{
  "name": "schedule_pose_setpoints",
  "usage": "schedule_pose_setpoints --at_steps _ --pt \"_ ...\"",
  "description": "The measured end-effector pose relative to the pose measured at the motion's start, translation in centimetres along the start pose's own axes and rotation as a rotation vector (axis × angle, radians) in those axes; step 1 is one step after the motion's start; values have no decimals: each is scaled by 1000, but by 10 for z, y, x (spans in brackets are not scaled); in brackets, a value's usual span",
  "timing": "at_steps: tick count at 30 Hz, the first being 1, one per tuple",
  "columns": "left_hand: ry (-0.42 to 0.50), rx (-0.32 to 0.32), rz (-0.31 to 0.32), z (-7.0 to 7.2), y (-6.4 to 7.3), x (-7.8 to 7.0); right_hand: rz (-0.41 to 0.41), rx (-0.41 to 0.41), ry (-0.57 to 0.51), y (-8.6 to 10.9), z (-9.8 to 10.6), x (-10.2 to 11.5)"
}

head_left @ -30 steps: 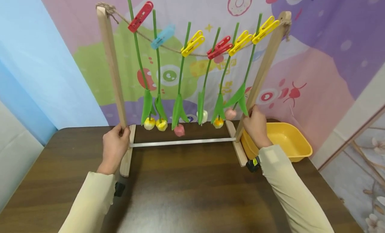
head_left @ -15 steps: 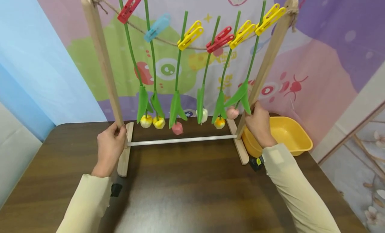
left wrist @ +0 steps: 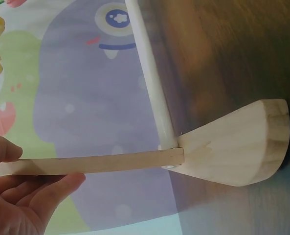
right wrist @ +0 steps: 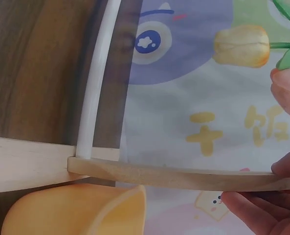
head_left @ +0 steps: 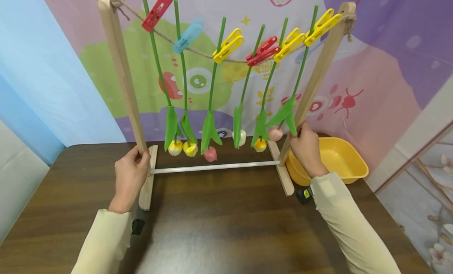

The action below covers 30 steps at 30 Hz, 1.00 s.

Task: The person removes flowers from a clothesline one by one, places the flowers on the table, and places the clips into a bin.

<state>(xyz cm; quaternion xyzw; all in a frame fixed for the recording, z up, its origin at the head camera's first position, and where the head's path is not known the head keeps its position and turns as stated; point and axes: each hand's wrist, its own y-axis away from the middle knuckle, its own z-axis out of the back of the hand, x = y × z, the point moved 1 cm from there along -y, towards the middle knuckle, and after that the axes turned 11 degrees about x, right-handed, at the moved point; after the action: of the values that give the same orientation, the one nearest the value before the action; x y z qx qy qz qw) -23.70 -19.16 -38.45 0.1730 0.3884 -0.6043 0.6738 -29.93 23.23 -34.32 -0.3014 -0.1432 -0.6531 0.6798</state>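
A wooden rack stands on the table, its left post (head_left: 124, 77) and right post (head_left: 320, 69) joined low down by a white rod (head_left: 216, 167). My left hand (head_left: 130, 175) grips the left post near its foot, thumb and fingers on opposite sides in the left wrist view. Likewise, my right hand (head_left: 307, 150) holds the lower right post. Between the post tops sags a twine line (head_left: 201, 54). Red, blue and yellow clothespins (head_left: 228, 46) pin several artificial tulips (head_left: 210, 154) to it, heads down, in yellow, pink and white.
A yellow plastic basin (head_left: 341, 158) sits at the back right, beside the rack's right foot (head_left: 284, 181). Behind the brown table (head_left: 219, 223) hangs a cartoon-patterned cloth (head_left: 375, 61).
In the head view the rack appears larger, its post tops farther apart, and the table's back edge sits higher. Both hands keep their hold on the posts; the tulips swing slightly.
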Motion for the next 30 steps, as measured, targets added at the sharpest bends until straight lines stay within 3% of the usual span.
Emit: schedule_pose_setpoints --at_steps 11,20,25,30 --pt "118 8 44 -2 8 3 -20 31 -34 6 5 -5" --pt "68 2 15 8 22 0 -14 -23 -167 26 11 -6" --pt "67 -3 5 12 29 1 -7 -53 -167 37 10 -6" --pt "48 49 25 14 35 0 -44 -71 -147 44 7 -6"
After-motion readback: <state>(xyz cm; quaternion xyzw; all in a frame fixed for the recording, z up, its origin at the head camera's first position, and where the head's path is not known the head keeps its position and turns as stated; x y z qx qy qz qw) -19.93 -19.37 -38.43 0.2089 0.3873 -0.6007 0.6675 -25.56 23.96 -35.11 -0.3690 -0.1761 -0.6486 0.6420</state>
